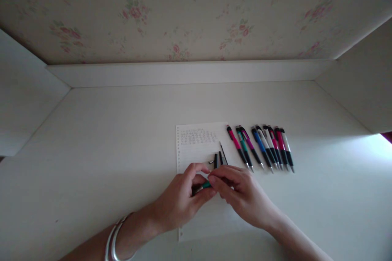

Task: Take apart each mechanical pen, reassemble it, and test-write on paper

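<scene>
Over a sheet of lined paper, my left hand holds a green pen barrel between thumb and fingers. The thumb and fingertips of my right hand are pinched together at the barrel's right end, where they hide part of it. Whether a small part sits between those fingertips is too hidden to tell. Just beyond my hands lie loose pen parts: a thin dark refill, two black tubular pieces, one of them a black grip, and a small metal tip.
To the right, several click pens lie side by side, among them a pink pen, a blue pen and a white pen. Handwriting covers the paper's upper part. A white ledge and side panels border the white tabletop.
</scene>
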### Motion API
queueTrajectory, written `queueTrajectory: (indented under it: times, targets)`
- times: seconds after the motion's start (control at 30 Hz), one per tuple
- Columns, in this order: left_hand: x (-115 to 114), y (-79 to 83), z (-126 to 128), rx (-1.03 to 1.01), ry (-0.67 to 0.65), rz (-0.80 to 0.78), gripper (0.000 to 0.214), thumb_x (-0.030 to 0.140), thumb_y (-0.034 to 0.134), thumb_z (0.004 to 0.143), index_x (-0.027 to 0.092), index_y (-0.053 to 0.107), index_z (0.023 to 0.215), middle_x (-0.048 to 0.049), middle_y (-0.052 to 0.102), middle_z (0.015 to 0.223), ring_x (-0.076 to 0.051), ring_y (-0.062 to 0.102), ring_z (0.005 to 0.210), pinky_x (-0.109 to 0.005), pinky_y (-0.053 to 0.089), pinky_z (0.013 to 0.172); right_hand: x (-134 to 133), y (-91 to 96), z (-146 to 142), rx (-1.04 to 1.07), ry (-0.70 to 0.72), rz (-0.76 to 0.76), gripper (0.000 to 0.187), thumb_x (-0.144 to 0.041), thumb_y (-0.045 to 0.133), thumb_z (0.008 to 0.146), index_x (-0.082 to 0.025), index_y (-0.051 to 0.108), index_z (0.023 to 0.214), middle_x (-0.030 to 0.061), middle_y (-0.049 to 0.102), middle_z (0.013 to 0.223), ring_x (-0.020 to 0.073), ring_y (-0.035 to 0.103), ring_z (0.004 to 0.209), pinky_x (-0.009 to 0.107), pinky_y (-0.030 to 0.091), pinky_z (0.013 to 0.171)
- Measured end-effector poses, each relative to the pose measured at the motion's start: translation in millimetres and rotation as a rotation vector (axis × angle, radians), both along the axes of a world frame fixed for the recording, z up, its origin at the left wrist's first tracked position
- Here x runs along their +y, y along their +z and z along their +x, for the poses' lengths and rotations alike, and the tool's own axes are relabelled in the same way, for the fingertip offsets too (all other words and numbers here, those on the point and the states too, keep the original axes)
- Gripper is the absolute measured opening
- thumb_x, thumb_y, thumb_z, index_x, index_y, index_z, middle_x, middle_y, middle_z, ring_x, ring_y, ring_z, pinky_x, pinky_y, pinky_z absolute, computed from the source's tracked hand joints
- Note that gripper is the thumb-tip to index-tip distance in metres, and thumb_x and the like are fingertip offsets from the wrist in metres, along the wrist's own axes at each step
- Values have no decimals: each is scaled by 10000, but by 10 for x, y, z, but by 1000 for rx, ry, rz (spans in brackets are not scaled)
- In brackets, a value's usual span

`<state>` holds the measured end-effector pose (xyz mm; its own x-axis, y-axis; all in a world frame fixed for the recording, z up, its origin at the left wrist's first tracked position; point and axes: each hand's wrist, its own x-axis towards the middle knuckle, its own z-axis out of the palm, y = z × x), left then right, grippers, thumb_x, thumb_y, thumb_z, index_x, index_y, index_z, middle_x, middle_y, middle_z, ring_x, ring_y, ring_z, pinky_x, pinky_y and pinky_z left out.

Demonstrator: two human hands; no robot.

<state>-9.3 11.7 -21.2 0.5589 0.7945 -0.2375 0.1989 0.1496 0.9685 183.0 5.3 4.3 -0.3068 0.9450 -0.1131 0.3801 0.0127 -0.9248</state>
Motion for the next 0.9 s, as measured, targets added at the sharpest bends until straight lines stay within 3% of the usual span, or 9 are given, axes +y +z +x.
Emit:
queueTrajectory:
  times: [0.17,0.3,0.47,0.6,0.73,0.9]
  targets:
    - [-1,43,-30,-110,5,-100,451,494,642,925,213,456,1224,-66,657,977,-126,531,706,-236,411,601,86,-30,72,338,-225,-307,299,-452,682,875,-163,727,812,4,630,622,114,567,511,220,469,464]
    - [-5,24,-34,-226,38,-149,533,524,681,892,222,435,1256,-54,632,974,-105,495,685,-226,415,603,163,-23,133,616,-448,-552,279,-404,834,723,-143,744,764,30,690,653,98,580,496,180,455,414]
    - [-23,3,-39,-255,51,-119,526,504,697,889,235,455,1271,-41,636,949,-110,515,705,-219,422,612,155,6,118,769,-446,-747,211,-300,881,684,-135,760,737,24,710,626,66,601,477,112,467,411]
    - [-41,2,-59,-236,36,-38,415,488,634,939,228,542,1250,-44,631,920,-128,535,740,-220,435,611,128,1,62,744,-381,-798,182,-280,868,716,-129,767,724,34,727,631,67,628,482,105,503,436]
    - [-70,-51,-69,-203,101,57,358,475,551,987,192,612,1198,-44,618,867,-103,487,628,-212,426,547,126,-11,48,717,-325,-807,188,-307,851,754,-130,793,783,60,763,700,77,679,541,108,548,504]
    - [-109,-107,-78,-205,215,19,328,441,544,999,197,607,1207,-21,590,809,-83,465,552,-191,396,484,133,-39,104,681,-288,-686,254,-336,874,718,-161,808,889,64,792,789,125,737,643,200,622,647]
